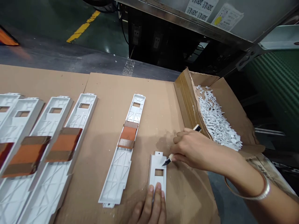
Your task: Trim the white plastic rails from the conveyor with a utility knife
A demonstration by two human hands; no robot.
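A narrow white plastic panel point(153, 165) with a square cutout lies on the cardboard at the front. My left hand point(151, 205) holds its near part down, fingertips just below the cutout; the panel's near end is hidden under the hand. My right hand point(187, 147) is closed around a slim craft knife point(168, 159) with a pale handle and a dark pointed blade. The blade's tip touches or nearly touches the panel's top face, near its right edge above the cutout. Left of my hands lies a ribbed white panel point(119, 174) with an orange-and-brown strip point(128, 134) across its middle.
Several more ribbed white panels point(81, 119) with orange-brown strips line the left side. An open cardboard box point(187, 93) of small white plastic pieces point(216, 119) stands at the right. Cardboard point(105, 93) covers the table. A metal machine edge point(182, 21) overhangs the back.
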